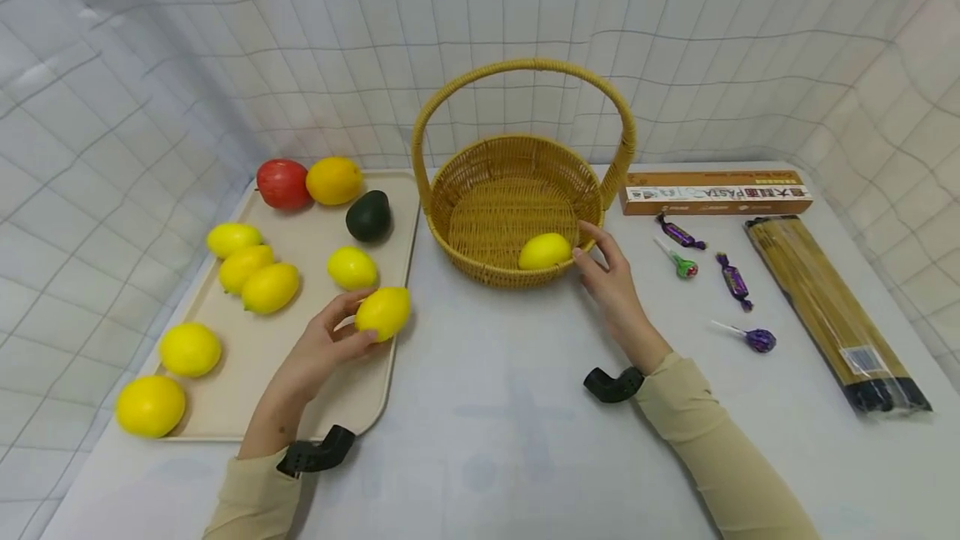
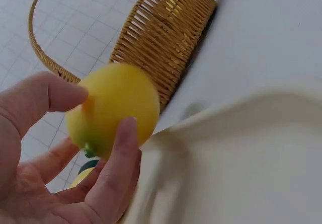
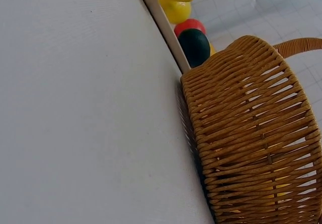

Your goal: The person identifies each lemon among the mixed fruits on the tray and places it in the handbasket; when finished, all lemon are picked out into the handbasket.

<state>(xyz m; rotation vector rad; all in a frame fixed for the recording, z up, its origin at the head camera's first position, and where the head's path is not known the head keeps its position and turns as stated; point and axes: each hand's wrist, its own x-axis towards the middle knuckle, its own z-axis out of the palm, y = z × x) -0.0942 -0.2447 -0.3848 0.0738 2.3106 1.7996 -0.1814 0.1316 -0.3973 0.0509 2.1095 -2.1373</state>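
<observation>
My left hand holds a yellow lemon between thumb and fingers, over the right edge of the cream tray. In the left wrist view the green stem end of this lemon shows. The fingers of my right hand grip the front right rim of a woven basket with a tall hoop handle. Inside the basket, close to those fingers, lies another lemon. The right wrist view shows the basket's woven side but not the hand.
Several lemons, a red fruit and a dark green avocado lie on the tray. Right of the basket are a pasta box, wrapped candies, lollipops and a long pack of noodles.
</observation>
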